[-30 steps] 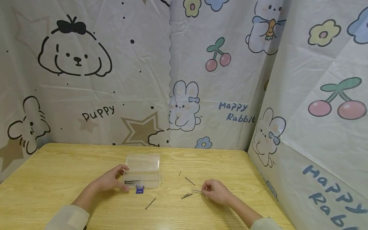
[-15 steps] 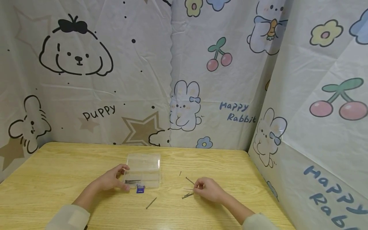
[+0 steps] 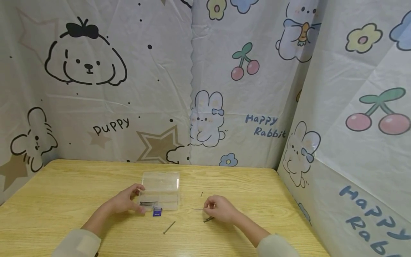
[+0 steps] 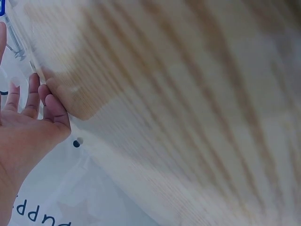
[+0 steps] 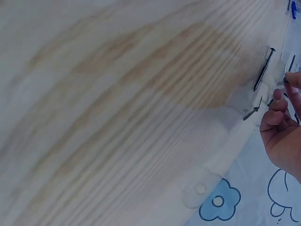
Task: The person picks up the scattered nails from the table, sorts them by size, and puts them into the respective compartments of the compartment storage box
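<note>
Nearest me, a loose nail (image 3: 169, 227) lies on the yellow table (image 3: 128, 242). Next, I see more nails (image 3: 208, 220), partly hidden by the right hand (image 3: 221, 210), which pinches a thin nail (image 3: 197, 209). The left hand (image 3: 123, 200) holds the left side of the clear box (image 3: 169, 203), with dark nails (image 3: 148, 203) inside. A tiny nail (image 3: 201, 194) lies right of the box, and a bunny cloth (image 3: 208, 123) hangs at the back.

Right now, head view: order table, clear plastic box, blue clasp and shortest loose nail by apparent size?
1. Wood-grain table
2. Clear plastic box
3. Blue clasp
4. Shortest loose nail
</note>
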